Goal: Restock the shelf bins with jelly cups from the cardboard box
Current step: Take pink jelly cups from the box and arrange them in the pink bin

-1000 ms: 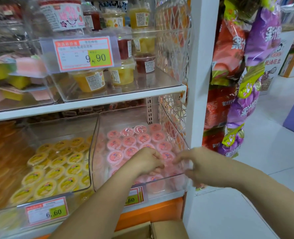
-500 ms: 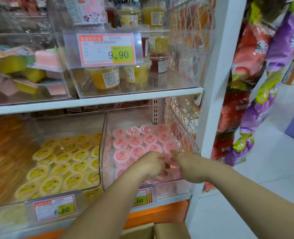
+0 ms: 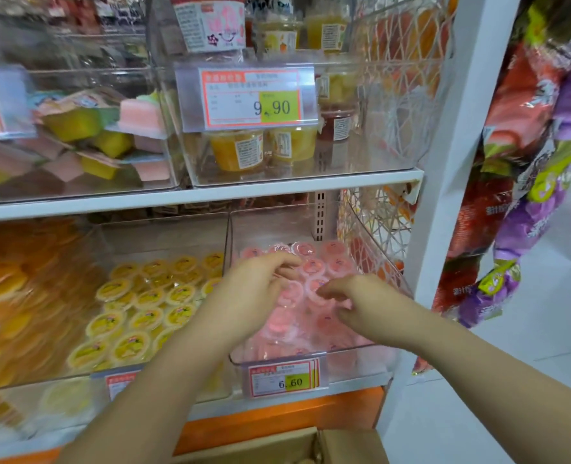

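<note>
Plainly the step in hand is levelling the pink round jelly cups with sealed foil lids (image 3: 313, 265) inside the clear plastic shelf bin (image 3: 354, 358), which stands at 5 o'clock in the view, above the open brown cardboard box (image 3: 277, 447) at 6 o'clock. The left hand (image 3: 254, 289) reaches over the bin's front wall with its fingers (image 3: 289, 262) curled down over the back rows; whether they pinch a cup cannot be told. At its 3 o'clock the right hand (image 3: 361, 296) rests loosely bent fingertips (image 3: 324, 292) on the cup lids and encloses nothing that shows.

To do this well, the person probably should nudge the cups flat and lid-up with light pressure, fill the gaps toward 12 o'clock first, and keep the wrists off the front wall so the bin does not slide. The neighbouring yellow-lidded jelly cups (image 3: 136, 316), at 9 o'clock, belong to another bin and should stay unmixed.

Half a second earlier the two hands are almost touching near the bin's front; now they are apart, the left gone deeper toward 11 o'clock, the right slightly deeper too.
</note>
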The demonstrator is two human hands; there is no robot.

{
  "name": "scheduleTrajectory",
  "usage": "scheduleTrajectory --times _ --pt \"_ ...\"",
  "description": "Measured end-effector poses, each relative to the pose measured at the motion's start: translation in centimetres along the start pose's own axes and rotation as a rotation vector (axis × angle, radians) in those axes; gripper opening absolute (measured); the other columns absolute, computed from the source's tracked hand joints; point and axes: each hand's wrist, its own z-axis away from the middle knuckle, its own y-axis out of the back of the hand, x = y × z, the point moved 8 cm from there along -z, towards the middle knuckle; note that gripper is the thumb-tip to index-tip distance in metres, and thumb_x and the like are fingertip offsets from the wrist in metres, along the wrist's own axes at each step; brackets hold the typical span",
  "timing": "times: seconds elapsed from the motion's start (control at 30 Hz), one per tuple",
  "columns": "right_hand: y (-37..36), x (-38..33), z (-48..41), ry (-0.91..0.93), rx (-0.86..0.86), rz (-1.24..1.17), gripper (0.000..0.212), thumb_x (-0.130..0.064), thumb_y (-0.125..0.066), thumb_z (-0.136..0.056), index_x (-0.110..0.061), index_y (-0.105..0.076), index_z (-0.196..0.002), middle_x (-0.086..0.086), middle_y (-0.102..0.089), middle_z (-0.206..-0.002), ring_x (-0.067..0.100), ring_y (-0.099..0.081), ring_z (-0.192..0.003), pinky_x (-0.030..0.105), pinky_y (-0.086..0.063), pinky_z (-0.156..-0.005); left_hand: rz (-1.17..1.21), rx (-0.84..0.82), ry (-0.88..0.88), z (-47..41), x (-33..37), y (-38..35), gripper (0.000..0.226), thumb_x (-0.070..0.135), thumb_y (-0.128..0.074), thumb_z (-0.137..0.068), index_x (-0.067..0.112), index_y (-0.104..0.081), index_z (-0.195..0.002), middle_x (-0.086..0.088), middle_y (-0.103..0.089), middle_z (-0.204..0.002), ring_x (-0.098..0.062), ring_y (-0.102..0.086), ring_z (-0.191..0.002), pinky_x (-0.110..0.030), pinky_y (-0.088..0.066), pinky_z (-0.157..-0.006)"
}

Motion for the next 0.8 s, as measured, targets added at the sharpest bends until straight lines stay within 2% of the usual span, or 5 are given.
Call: scheduleTrajectory --times 0.23,0.43,0.53,0.67,0.8 --pt "-4.9 -3.9 -2.7 0.029 -0.244 -0.104 0.044 -0.028 -0.066 -0.085 -0.015 -0.057 -0.127 0.001 -0.059 -0.125 0.017 -0.058 -0.108 0.023 -0.044 -0.086 -0.366 0.114 -0.103 2.7 -1.0 2.0 0.033 0.008 -0.055 -0.089 0.027 -0.067 -0.113 0.013 -0.068 -0.109 -0.008 -0.059 -0.104 -0.017 -0.034 -0.091" --pt "-5.5 -5.1 -3.5 0.031 -0.202 -0.102 0.008 -0.012 -0.063 -0.083 -0.013 -0.071 -0.085 0.008 -0.071 -0.089 0.016 -0.060 -0.072 0.023 -0.048 -0.071 -0.403 0.084 -0.156 3.5 -1.5 1.4 0.028 0.012 -0.051 -0.091 0.027 -0.068 -0.108 0.013 -0.068 -0.109 -0.006 -0.058 -0.105 -0.024 -0.018 -0.113" --pt "-2.9 -4.4 -3.1 0.057 -0.078 -0.193 0.011 -0.005 -0.061 -0.083 -0.008 -0.072 -0.079 0.006 -0.072 -0.079 0.010 -0.063 -0.063 0.021 -0.051 -0.068 -0.394 0.074 -0.159 3.6 -1.3 1.8 0.025 0.014 -0.050 -0.094 0.026 -0.067 -0.109 0.013 -0.067 -0.109 -0.007 -0.057 -0.105 -0.025 -0.023 -0.113" --pt "2.4 -3.2 -0.8 0.221 0.232 -0.221 0.006 -0.019 -0.073 -0.081 -0.016 -0.072 -0.076 -0.015 -0.060 -0.065 -0.002 -0.057 -0.063 0.009 -0.043 -0.061 -0.343 0.226 -0.120 3.7 0.2 2.7 0.020 0.019 -0.054 -0.093 0.024 -0.068 -0.106 0.011 -0.067 -0.100 -0.012 -0.061 -0.093 -0.030 -0.048 -0.084" --pt "4.9 -3.3 3.0 0.492 0.551 -0.162 0.006 -0.015 -0.073 -0.078 -0.014 -0.068 -0.076 -0.007 -0.063 -0.079 0.002 -0.059 -0.072 0.018 -0.049 -0.068 0.120 0.188 0.153 2.9 0.0 1.0 0.014 0.036 -0.053 -0.093 0.029 -0.059 -0.103 0.013 -0.061 -0.078 -0.001 -0.063 -0.068 -0.025 -0.054 -0.070"
